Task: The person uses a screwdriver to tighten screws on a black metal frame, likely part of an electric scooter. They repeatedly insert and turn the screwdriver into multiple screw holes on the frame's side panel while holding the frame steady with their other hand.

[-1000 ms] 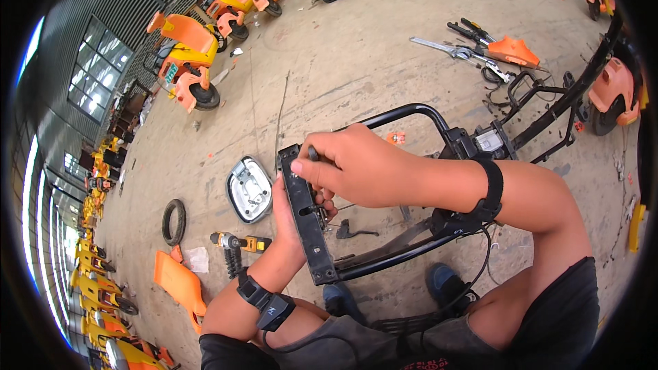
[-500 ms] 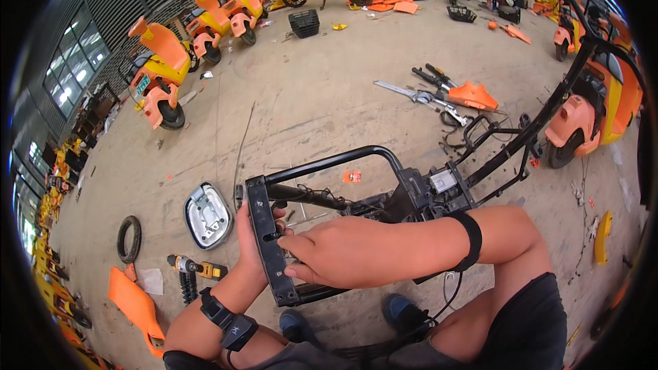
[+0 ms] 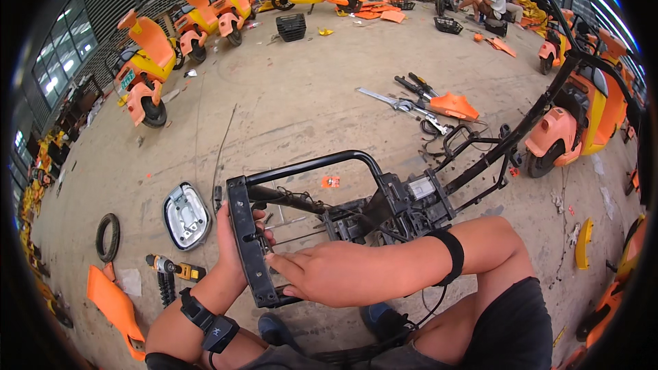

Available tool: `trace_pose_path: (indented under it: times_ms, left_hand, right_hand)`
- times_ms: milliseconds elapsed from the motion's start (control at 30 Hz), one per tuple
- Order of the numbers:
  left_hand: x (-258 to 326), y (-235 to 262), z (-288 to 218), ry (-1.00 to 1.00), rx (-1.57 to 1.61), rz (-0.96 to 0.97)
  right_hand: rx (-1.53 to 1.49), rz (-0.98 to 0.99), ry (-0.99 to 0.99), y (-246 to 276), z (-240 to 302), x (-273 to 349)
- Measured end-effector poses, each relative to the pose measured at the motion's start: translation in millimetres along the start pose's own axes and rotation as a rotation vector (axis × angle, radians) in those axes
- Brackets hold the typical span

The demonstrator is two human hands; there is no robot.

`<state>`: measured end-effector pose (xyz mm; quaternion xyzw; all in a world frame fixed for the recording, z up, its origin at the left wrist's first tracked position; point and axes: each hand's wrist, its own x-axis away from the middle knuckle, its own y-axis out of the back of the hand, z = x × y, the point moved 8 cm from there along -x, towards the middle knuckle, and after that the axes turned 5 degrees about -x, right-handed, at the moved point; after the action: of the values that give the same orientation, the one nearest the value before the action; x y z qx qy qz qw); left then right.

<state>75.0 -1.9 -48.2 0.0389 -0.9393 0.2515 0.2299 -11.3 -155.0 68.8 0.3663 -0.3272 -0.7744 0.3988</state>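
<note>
A bare black scooter frame stands before me, with its flat black end plate nearest to me. My left hand is closed around this plate, its palm at the outer side and its fingertips showing past the inner edge. My right hand reaches across from the right to the plate's inner edge. Its thumb and fingers are closed near a small metal piece by the plate's slot. Whether they grip that piece or the plate is hidden.
Left on the floor lie a silver-and-black tray-like cover, a tyre, a cordless power tool and an orange panel. Beyond the frame are cutters and an orange part. Scooters and seated people are farther back.
The whole view has shifted, so the scene sits farther left and slightly lower or higher at places. My right fingers have drawn back slightly from the plate's slot; my left hand keeps its hold.
</note>
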Motion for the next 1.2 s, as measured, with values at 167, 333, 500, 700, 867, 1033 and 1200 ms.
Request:
trace_pose_path:
  times_ms: [167,333,500,700,867,1033,1200]
  left_hand:
    - [-0.4,-2.9,1.5,0.012,-0.005,0.008]
    - [-5.2,4.0,1.5,0.001,0.004,0.030]
    - [-6.7,0.0,2.1,-0.002,0.013,0.036]
    - [-3.6,-3.1,1.8,0.002,0.022,0.047]
    - [-5.2,-4.7,0.2,0.006,0.004,0.049]
    - [-0.9,-2.6,0.9,-0.011,-0.039,0.032]
    - [-1.1,-1.7,0.0,0.007,-0.052,0.004]
  right_hand:
    - [-0.003,0.008,0.007,-4.9,-1.8,3.8]
    - [-0.004,0.127,-0.087,-11.9,-3.6,4.1]
    - [-0.030,0.118,-0.057,-12.9,-3.7,7.1]
    - [0.001,0.125,-0.034,-17.6,-3.1,10.9]
    - [0.062,0.123,-0.007,-27.8,-4.4,15.0]
    - [0.181,0.068,0.065,-30.4,2.0,18.8]
    - [0.127,0.084,0.063,-33.9,-0.5,19.4]
